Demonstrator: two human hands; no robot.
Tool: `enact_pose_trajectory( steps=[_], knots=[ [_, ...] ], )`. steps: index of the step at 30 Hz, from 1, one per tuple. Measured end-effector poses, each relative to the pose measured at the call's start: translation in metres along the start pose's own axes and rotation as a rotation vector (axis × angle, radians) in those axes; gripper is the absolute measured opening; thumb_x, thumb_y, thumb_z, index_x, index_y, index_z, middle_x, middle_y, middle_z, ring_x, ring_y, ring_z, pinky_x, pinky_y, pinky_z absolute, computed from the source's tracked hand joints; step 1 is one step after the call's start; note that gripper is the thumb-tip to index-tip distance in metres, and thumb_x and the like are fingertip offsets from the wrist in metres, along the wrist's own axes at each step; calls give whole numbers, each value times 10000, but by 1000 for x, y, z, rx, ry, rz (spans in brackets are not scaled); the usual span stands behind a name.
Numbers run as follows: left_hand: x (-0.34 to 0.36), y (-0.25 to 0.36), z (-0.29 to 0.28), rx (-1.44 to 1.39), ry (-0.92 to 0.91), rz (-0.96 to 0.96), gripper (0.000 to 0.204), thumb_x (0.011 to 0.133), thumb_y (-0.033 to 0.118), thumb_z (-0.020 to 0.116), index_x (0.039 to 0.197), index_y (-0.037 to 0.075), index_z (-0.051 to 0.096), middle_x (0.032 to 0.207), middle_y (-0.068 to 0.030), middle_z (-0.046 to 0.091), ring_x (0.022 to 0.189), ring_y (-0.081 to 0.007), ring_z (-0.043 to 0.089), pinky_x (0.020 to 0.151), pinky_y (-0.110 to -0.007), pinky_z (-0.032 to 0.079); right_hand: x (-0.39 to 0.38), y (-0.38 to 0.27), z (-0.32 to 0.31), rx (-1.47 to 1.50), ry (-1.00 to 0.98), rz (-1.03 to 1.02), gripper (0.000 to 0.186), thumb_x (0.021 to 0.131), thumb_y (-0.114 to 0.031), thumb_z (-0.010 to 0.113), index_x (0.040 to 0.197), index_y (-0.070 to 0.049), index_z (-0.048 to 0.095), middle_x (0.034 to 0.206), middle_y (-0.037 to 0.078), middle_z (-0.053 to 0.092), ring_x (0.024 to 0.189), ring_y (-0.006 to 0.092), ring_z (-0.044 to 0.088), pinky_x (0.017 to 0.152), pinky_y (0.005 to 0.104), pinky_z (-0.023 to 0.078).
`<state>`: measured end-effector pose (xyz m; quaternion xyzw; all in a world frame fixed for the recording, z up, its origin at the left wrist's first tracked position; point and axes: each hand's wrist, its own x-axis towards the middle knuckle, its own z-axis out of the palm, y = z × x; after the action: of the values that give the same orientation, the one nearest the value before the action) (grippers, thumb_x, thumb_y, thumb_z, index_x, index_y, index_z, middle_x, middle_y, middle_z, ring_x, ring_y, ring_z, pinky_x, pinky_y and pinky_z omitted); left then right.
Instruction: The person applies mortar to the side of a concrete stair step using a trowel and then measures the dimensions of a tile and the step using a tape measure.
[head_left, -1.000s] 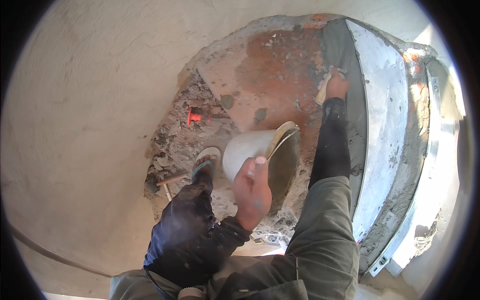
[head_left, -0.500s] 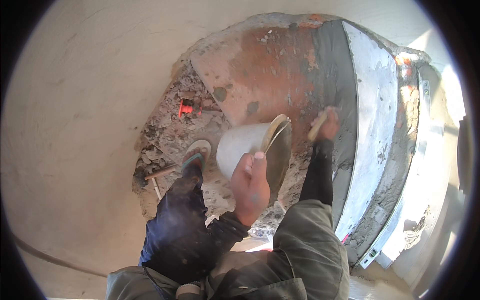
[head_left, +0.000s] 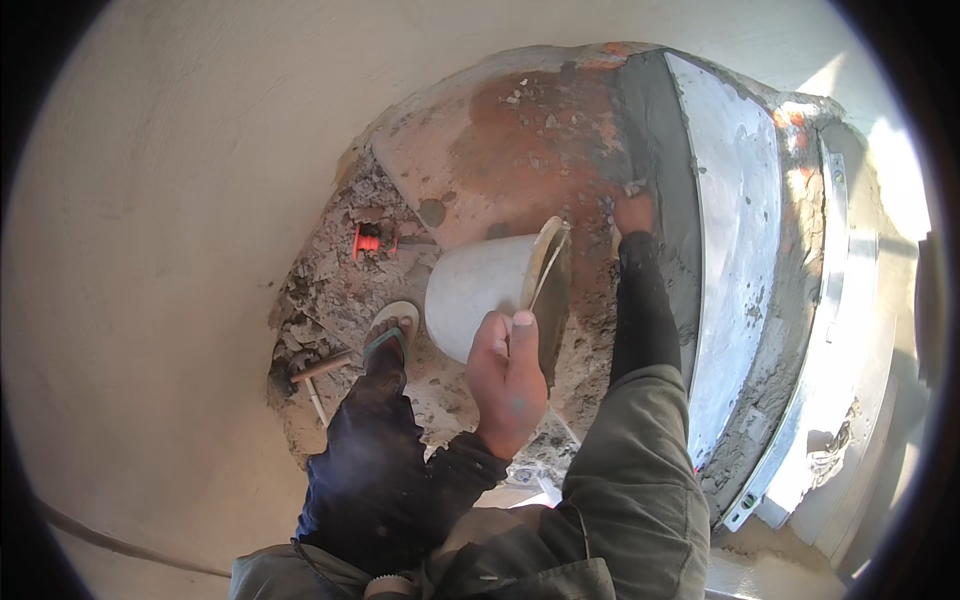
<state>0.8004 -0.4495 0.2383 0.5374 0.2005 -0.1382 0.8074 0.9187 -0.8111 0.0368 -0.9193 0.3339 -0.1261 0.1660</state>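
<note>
Above the rubble-strewn grey floor [head_left: 445,395], I had the left hand [head_left: 510,390] pinching with its fingers the rim of a tilted, round white bucket [head_left: 475,290]; by a smooth dark-grey mortar strip [head_left: 665,150] was the right hand [head_left: 634,213], its fingers' state unclear to me.

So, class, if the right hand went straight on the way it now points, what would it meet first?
Most likely the grey mortar strip, near its edge beside the reddish slab. Depth is unclear, so the right hand may already be touching it.
</note>
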Motion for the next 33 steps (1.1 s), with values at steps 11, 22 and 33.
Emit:
enact_pose_trajectory(
  steps=[11, 22, 33],
  knots=[
    [-12, -31, 6, 145, 7, -36, 390, 1045, 266, 515, 733, 100, 349, 689, 72, 273, 650, -39, 255, 550, -247, 234, -28, -55, -5, 730, 13, 364, 317, 909, -268, 661, 965, 39, 610, 767, 193, 649, 574, 308, 628, 529, 427, 490],
    [-37, -25, 1, 172, -44, -67, 363, 1055, 269, 484, 759, 92, 371, 723, 68, 308, 672, -37, 277, 568, -238, 257, -135, -10, -63, 1019, 18, 509, 201, 958, -236, 623, 948, -40, 580, 688, 65, 576, 444, 164, 520, 397, 321, 410],
    [-43, -35, -30, 222, -27, -34, 313, 1039, 293, 453, 1108, 2, 545, 1006, -52, 532, 927, -145, 485, 831, -298, 407, -266, 35, -97, 301, 97, 180, 309, 932, -289, 648, 932, 19, 625, 799, 187, 657, 741, 333, 653, 692, 396, 501]
  ],
)
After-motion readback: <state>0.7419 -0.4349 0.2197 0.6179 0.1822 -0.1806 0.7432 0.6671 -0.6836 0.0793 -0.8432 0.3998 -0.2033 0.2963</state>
